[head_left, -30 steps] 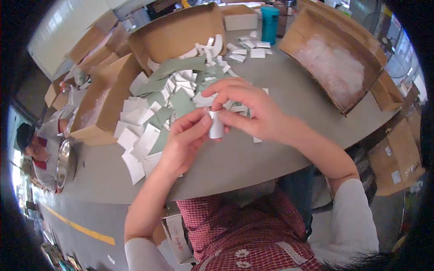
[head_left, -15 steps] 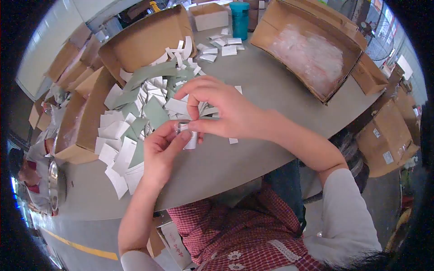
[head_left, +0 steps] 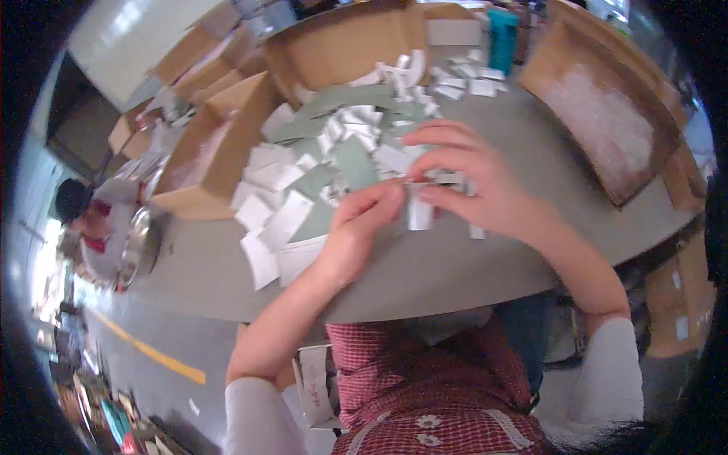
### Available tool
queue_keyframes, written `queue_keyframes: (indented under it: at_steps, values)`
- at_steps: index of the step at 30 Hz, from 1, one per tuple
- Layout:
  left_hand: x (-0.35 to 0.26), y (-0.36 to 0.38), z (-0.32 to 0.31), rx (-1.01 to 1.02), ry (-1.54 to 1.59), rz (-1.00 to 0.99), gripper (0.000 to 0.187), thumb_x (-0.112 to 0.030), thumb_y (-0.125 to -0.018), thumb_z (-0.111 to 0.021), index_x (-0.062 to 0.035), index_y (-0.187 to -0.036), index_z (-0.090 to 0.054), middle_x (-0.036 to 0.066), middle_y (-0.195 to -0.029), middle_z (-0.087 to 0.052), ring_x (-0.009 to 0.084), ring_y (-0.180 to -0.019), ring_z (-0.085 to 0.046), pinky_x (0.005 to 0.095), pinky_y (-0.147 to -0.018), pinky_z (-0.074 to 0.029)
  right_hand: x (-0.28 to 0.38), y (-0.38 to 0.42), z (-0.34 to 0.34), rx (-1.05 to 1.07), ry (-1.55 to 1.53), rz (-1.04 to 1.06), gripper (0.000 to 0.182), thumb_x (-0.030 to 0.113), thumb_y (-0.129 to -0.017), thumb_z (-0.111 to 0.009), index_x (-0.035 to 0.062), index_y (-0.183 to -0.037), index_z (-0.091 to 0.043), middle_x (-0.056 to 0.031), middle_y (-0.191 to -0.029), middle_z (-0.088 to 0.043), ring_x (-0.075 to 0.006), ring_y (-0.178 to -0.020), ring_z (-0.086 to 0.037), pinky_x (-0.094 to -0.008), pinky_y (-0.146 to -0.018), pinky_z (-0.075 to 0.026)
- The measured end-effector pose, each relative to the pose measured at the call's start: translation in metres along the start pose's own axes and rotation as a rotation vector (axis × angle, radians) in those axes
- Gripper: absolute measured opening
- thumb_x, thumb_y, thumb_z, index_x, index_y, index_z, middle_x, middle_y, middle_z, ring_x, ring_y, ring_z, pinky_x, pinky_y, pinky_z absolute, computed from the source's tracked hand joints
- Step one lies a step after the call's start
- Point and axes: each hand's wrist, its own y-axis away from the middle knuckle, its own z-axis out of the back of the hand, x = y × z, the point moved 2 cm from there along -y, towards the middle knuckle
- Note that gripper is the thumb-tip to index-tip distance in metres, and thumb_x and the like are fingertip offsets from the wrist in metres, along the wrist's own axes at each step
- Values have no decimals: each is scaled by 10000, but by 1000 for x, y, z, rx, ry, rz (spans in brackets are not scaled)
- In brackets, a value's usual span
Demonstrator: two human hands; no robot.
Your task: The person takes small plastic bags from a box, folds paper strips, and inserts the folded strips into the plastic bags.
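Note:
My left hand (head_left: 360, 224) is closed, pinching the upper left edge of a small white piece (head_left: 418, 212), paper or a thin packet, that hangs upright. My right hand (head_left: 478, 178) curls in from the other side, thumb and bent finger at the piece's top edge, its other fingers raised. Blur hides the exact grip. Beyond both hands spreads a heap of white paper pieces (head_left: 277, 220) mixed with grey-green sheets (head_left: 355, 164). Some white slips lie just behind and beneath my right hand.
An open cardboard box (head_left: 345, 47) stands behind the heap, another (head_left: 193, 199) at left. At right a box holds clear plastic bags (head_left: 603, 114). White packets (head_left: 462, 80) lie near a teal cup (head_left: 502, 42). A person (head_left: 98, 227) sits left by a metal bowl (head_left: 140, 246).
The view has swung left, so the table and boxes appear farther right. Both hands stay together at the white piece, whose lower part now hangs more visibly below the fingers.

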Motion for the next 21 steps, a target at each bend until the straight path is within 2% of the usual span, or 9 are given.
queue_keyframes:
  at_steps: [4, 8, 11, 15, 18, 21]
  values:
    - [-2, 0, -1, 87, 61, 54, 352, -272, -1048, -499, 11, -1177, -662, 3, -1048, -658, 74, -988, -549, 250, -893, -423, 3, -1, 1, -28, -122, -86, 154, 104, -787, -760, 68, -921, -692, -100, -1253, -644, -316, -1258, -527, -446, -1074, -396]
    - [-3, -1, -8, 167, 187, -15, 396, -258, -1045, -491, 38, -1288, -591, 68, -1190, -662, 103, -1096, -585, 261, -964, -433, 2, 0, -4, 35, -217, -151, 134, 94, -802, -752, 64, -916, -688, -99, -1265, -644, -296, -1265, -527, -427, -1079, -386]
    - [-3, 0, -7, 93, 175, -42, 300, -212, -1028, -527, 12, -1172, -666, 14, -1063, -666, 79, -1007, -558, 263, -909, -434, 5, 0, -13, 48, -309, -201, 128, 98, -808, -754, 59, -905, -680, -109, -1275, -639, -293, -1270, -525, -424, -1087, -373]
    - [-2, -1, -6, 53, 238, -67, 377, -149, -1012, -543, 12, -1352, -529, 52, -1175, -650, 116, -1074, -600, 272, -971, -444, 6, 0, -18, 45, -328, -222, 131, 109, -812, -757, 52, -886, -666, -132, -1283, -633, -302, -1274, -520, -424, -1090, -365]
    - [-2, -2, -9, 67, 235, -113, 346, -171, -1010, -547, -15, -1318, -553, 45, -1114, -652, 104, -1015, -591, 274, -912, -462, 10, 0, -16, 63, -292, -181, 138, 117, -813, -760, 47, -874, -658, -143, -1277, -632, -307, -1263, -528, -419, -1080, -372]
    - [-2, -3, -7, 110, 259, -62, 338, -146, -1005, -547, -26, -1321, -539, 59, -1141, -667, 124, -1068, -609, 265, -923, -468, 7, 1, -19, 112, -262, -114, 143, 126, -818, -759, 45, -878, -659, -147, -1273, -632, -304, -1249, -537, -417, -1064, -385]
